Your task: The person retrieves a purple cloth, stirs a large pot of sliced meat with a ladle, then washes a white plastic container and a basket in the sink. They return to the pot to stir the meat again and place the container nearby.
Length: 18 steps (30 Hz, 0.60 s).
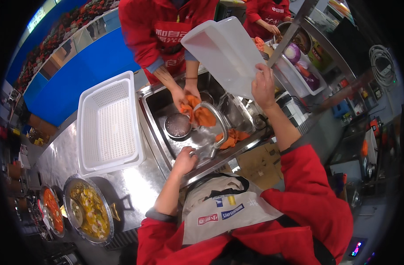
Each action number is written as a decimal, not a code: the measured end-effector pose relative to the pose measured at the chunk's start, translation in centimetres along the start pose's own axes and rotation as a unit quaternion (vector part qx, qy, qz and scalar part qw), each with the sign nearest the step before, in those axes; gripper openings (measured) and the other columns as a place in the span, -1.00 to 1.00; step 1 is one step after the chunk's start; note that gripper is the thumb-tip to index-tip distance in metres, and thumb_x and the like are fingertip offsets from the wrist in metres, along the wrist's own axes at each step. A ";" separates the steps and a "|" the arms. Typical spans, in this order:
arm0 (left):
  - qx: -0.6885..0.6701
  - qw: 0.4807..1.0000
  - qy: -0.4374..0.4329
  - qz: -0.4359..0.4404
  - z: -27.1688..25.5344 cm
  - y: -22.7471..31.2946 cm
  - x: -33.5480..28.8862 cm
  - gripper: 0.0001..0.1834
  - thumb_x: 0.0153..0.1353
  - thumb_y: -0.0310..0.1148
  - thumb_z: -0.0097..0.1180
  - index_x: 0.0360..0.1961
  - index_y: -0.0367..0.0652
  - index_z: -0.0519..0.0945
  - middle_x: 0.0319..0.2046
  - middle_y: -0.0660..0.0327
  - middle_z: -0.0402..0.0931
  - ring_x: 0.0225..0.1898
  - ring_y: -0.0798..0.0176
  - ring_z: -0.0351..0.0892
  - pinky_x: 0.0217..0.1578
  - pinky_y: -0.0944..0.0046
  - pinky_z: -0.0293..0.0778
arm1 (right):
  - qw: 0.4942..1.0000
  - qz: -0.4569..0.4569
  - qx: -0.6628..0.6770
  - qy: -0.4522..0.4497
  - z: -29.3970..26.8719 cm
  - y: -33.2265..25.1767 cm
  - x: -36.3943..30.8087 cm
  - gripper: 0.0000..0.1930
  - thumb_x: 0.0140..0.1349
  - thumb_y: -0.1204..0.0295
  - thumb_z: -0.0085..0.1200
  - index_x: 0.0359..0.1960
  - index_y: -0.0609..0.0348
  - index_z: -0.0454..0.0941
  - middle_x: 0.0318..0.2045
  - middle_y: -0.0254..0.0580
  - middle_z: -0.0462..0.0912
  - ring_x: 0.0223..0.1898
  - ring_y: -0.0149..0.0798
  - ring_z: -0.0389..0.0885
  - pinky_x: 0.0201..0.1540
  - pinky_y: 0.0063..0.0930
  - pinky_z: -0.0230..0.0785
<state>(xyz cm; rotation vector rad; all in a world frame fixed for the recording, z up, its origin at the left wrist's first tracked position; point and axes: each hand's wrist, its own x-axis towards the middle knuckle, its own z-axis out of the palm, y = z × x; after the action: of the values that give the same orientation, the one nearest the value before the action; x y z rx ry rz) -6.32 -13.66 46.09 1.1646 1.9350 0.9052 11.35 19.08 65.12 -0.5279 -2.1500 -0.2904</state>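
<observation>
My right hand (pixel 264 86) grips the edge of a white plastic tub (pixel 230 55), which is tilted up over the right part of the metal sink (pixel 150 128). Over the sink's front rim is my left hand (pixel 184 160), fingers loosely bent and nothing seen in them. To its upper right a curved metal faucet (pixel 220 121) arches over the basin. A round metal pot (pixel 177 125) stands in the sink. Across from me, a co-worker's hands (pixel 184 98) hold an orange cloth (pixel 203 115) above the basin. Another orange cloth (pixel 232 138) lies beside the faucet's base.
A white perforated basket in a tub (pixel 107 126) sits on the steel counter (pixel 142 194) left of the sink. Pans of yellow food (pixel 91 207) and red food (pixel 52 207) stand lower left. A tray of onions (pixel 301 75) is at upper right, below a slanting metal post (pixel 288 37).
</observation>
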 end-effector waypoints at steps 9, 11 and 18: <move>0.060 0.998 0.037 0.002 1.2 3.2 -1.3 -0.62 0.18 -0.36 0.17 0.01 -0.31 0.61 0.16 -0.12 0.46 0.21 -0.19 0.45 0.24 0.04 0.36 | 0.997 -0.019 0.068 0.018 -3.4 1.0 0.0 -0.84 -0.10 0.66 0.08 -0.42 0.27 0.44 -0.01 -0.01 0.49 0.05 0.08 0.45 0.13 -0.07 0.29; 0.045 0.996 0.081 0.006 1.3 3.7 -2.0 -0.64 0.18 -0.39 0.17 -0.01 -0.31 0.61 0.16 -0.12 0.46 0.20 -0.20 0.45 0.24 0.04 0.36 | 0.996 -0.031 0.084 0.018 -3.8 1.1 -0.1 -0.84 -0.10 0.66 0.09 -0.43 0.26 0.44 0.00 -0.02 0.49 0.06 0.08 0.45 0.14 -0.07 0.29; 0.106 0.965 0.195 0.138 -2.3 4.8 -1.6 -0.69 0.19 -0.51 0.08 -0.02 -0.32 0.59 0.25 -0.11 0.39 0.22 -0.17 0.43 0.14 0.12 0.45 | 0.990 -0.045 0.095 0.098 -4.6 2.3 0.0 -0.85 0.03 0.58 0.05 -0.33 0.29 0.52 -0.04 0.04 0.52 0.07 0.10 0.48 0.19 -0.07 0.35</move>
<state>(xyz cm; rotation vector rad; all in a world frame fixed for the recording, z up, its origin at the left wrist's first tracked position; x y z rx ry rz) -5.58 -13.90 51.59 1.4975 2.2627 1.1653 15.62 19.31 67.86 -0.2815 -1.9873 -0.1764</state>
